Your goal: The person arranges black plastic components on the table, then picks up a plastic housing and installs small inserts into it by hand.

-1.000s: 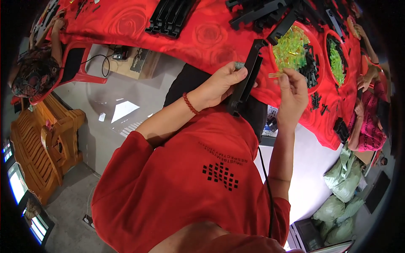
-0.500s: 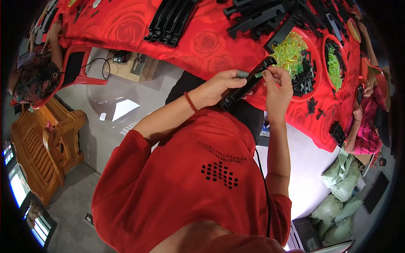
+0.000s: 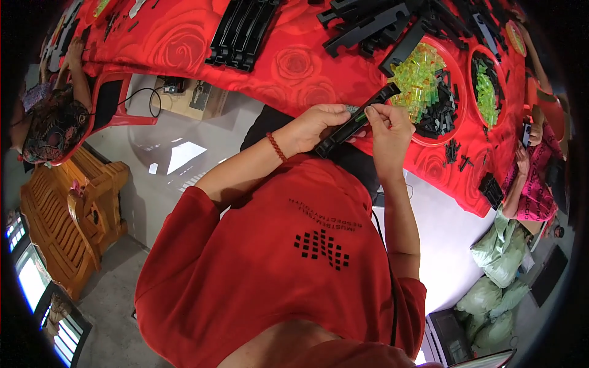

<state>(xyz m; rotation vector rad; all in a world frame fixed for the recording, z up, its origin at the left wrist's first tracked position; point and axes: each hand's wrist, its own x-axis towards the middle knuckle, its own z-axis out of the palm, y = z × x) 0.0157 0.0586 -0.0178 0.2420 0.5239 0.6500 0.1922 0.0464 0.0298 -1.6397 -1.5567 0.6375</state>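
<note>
My left hand (image 3: 320, 124) is closed around a long black plastic strip (image 3: 343, 130), which slants over my lap at the table's edge. A grey wrap covers my left thumb tip. My right hand (image 3: 391, 126) is pinched against the strip's upper part, thumb and forefinger together on a small green clear plastic piece (image 3: 359, 117) in its channel. The fingertips partly hide that piece. Just beyond my right hand stands a round red tray (image 3: 461, 101) with yellow-green clear pieces (image 3: 417, 76) and small black pieces (image 3: 439, 115).
A row of black strips (image 3: 242, 34) lies on the red rose-patterned tablecloth (image 3: 297, 64), and a loose pile of them (image 3: 368, 27) is farther right. Beside the tray is a second red tray (image 3: 486, 92). Other people sit at left (image 3: 55, 119) and right (image 3: 534, 175).
My right hand has moved left and down, bringing the green piece from above the strip into its channel. My left hand keeps its grip on the strip.
</note>
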